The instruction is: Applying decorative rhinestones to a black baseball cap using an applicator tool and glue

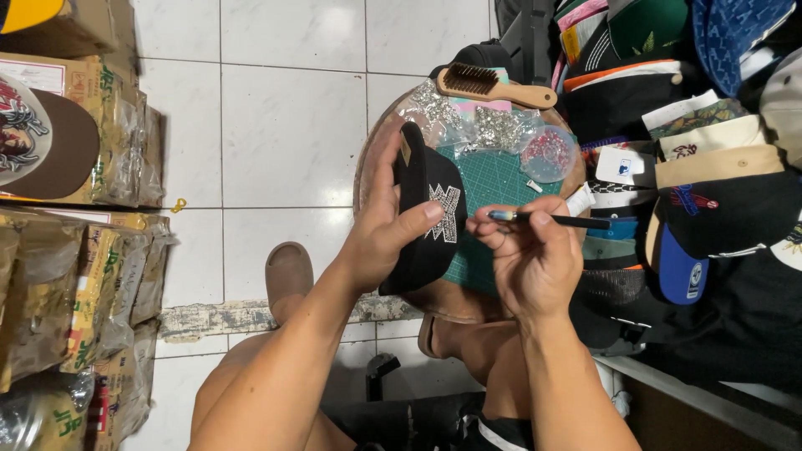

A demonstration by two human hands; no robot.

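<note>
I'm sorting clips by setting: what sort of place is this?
Probably a small home workshop for decorating caps. The left hand holds a black cap over a green cutting mat, the right hand holds a pen-like tool, and caps are piled alongside.

A black cap (426,219) with a silver studded emblem, a green gridded cutting mat (499,179), a black pen (551,220) with a blue tip, a tan wooden brush (493,84) with dark bristles, white floor tiles (288,125)
</note>
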